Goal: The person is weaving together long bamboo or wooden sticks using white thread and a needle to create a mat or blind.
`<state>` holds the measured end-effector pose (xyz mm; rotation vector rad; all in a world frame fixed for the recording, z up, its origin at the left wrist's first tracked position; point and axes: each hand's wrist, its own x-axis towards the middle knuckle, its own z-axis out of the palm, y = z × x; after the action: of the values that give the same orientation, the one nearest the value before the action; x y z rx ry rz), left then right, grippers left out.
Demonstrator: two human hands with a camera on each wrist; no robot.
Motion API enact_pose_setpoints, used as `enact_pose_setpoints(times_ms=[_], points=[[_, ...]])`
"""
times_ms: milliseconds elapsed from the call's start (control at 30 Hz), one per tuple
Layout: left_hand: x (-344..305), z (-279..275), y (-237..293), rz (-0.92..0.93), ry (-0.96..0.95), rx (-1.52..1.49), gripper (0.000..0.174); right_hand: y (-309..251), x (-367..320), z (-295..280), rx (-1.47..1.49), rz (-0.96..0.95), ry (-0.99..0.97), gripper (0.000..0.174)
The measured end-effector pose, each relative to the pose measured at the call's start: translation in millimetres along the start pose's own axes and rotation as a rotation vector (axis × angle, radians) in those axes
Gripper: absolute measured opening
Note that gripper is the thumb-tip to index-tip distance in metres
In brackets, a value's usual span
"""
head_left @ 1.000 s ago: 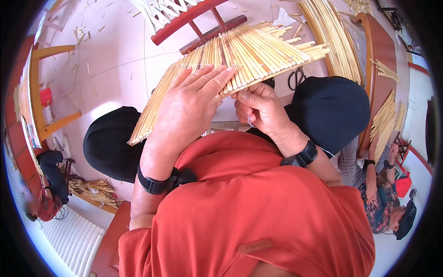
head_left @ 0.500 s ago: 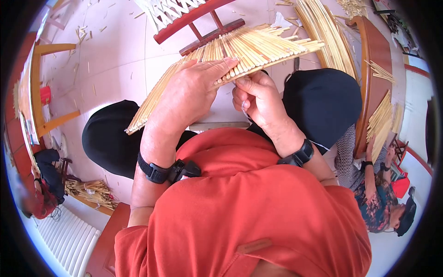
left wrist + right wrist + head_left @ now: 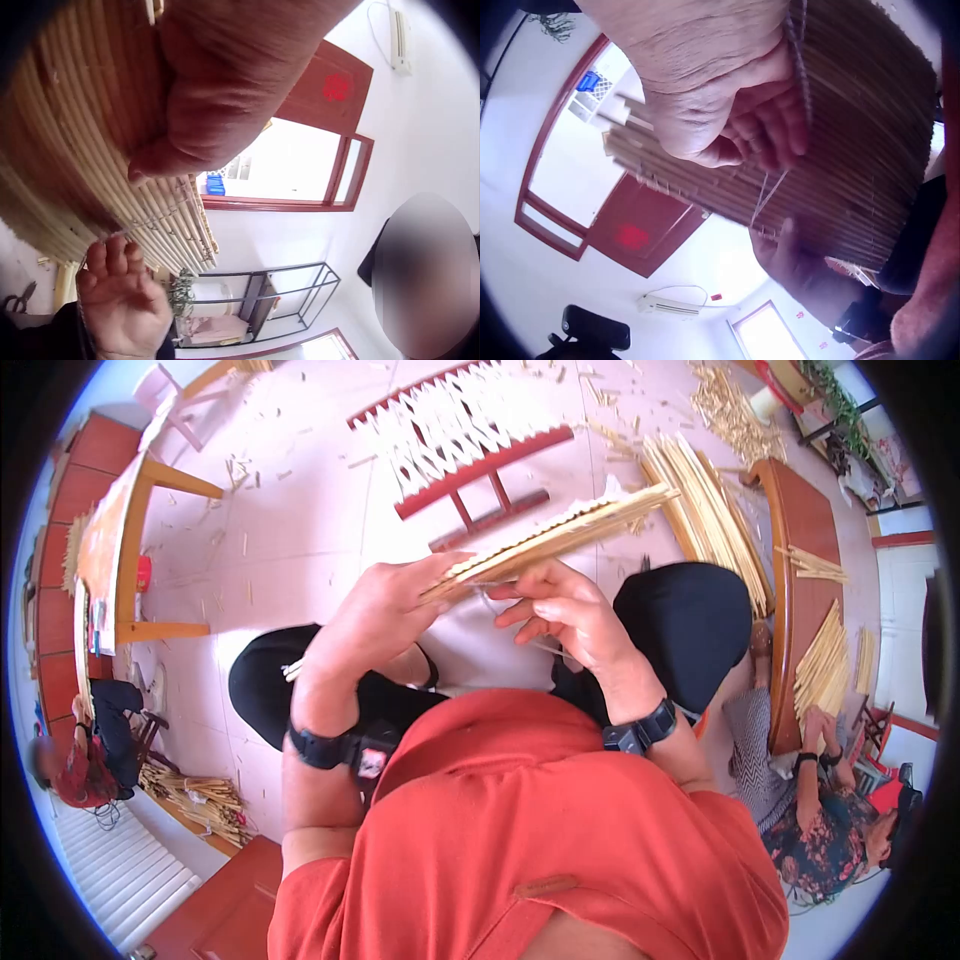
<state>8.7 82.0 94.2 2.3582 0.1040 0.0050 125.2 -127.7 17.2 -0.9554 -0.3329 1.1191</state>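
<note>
A fan-shaped mat of straw-coloured sticks [image 3: 560, 542], bound with thread, is held tilted nearly edge-on above the lap. My left hand [image 3: 375, 610] grips its near edge; in the left wrist view the thumb [image 3: 154, 161] presses on the sticks. Just below the edge is my right hand [image 3: 565, 615], its fingers bent and partly spread. A thin string [image 3: 769, 196] runs from the mat's edge to the right fingertips, and a strand continues along that hand, held in the bent fingers. The left hand [image 3: 795, 262] shows at the same edge in the right wrist view.
A red wooden frame with white lacing [image 3: 470, 435] stands ahead on the floor. Long sticks [image 3: 700, 510] lie beside a brown wooden bench [image 3: 790, 600] at right. Stick scraps [image 3: 735, 410] litter the floor. Other people sit at both sides; scissors [image 3: 21, 298] lie near the right knee.
The mat has tipped from showing its broad face to nearly edge-on. My right hand has gone from pinching close under the edge to spreading its fingers. The head view has tilted up.
</note>
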Motion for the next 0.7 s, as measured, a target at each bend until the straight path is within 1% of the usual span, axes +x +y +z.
enact_pose_setpoints(times_ms=[33, 100, 133, 167, 233, 267, 333, 367, 433, 467, 500, 533, 567, 600, 633, 667, 700], points=[[-7, -17, 3, -0.038, -0.019, -0.035, 0.047, 2, -2, -6, 0.004, -0.073, 0.046, 0.018], [-22, -51, 8, -0.132, -0.036, -0.152, 0.05, -2, -9, -12, 0.185, -0.29, 0.046, 0.014], [-32, -60, 10, -0.11, 0.058, -0.237, 0.047, -5, -12, -16, 0.27, -0.354, 0.0, 0.013], [-39, -73, 16, -0.093, 0.078, -0.227, 0.047, -8, -13, -18, 0.356, -0.414, -0.046, 0.012], [-54, -108, 49, -0.048, 0.094, -0.058, 0.047, -18, -18, -12, 0.335, -0.473, -0.046, 0.011], [-62, -122, 69, -0.039, 0.108, -0.052, 0.047, -25, -22, -8, 0.258, -0.481, -0.067, 0.011], [-80, -147, 106, -0.094, 0.098, 0.13, 0.045, -37, -30, -3, 0.101, -0.514, -0.138, 0.012], [-91, -152, 113, -0.093, 0.213, 0.047, 0.045, -42, -34, 0, 0.099, -0.521, -0.147, 0.012], [-106, -163, 133, -0.051, 0.371, 0.08, 0.043, -52, -43, 5, -0.194, -0.596, -0.143, 0.012], [-109, -162, 142, -0.046, 0.373, 0.085, 0.043, -55, -44, 6, -0.197, -0.612, -0.172, 0.02], [-111, -156, 152, 0.024, 0.492, 0.221, 0.041, -60, -46, 8, -0.198, -0.619, -0.173, 0.02], [-109, -150, 160, 0.094, 0.612, 0.356, 0.04, -66, -48, 10, -0.202, -0.525, -0.241, 0.026], [-101, -142, 168, 0.098, 0.613, 0.358, 0.04, -71, -51, 11, -0.203, -0.429, -0.306, 0.032], [-90, -131, 175, 0.035, 0.622, 0.478, 0.04, -76, -53, 7, -0.276, -0.318, -0.343, 0.046], [-80, -125, 177, -0.029, 0.631, 0.599, 0.04, -76, -52, 6, -0.277, -0.322, -0.343, 0.046], [-66, -118, 160, 0.052, 0.649, 0.637, 0.042, -74, -48, 3, -0.176, -0.279, -0.298, 0.048], [-46, -106, 132, 0.132, 0.664, 0.673, 0.044, -69, -43, 0, -0.073, -0.233, -0.251, 0.049]])
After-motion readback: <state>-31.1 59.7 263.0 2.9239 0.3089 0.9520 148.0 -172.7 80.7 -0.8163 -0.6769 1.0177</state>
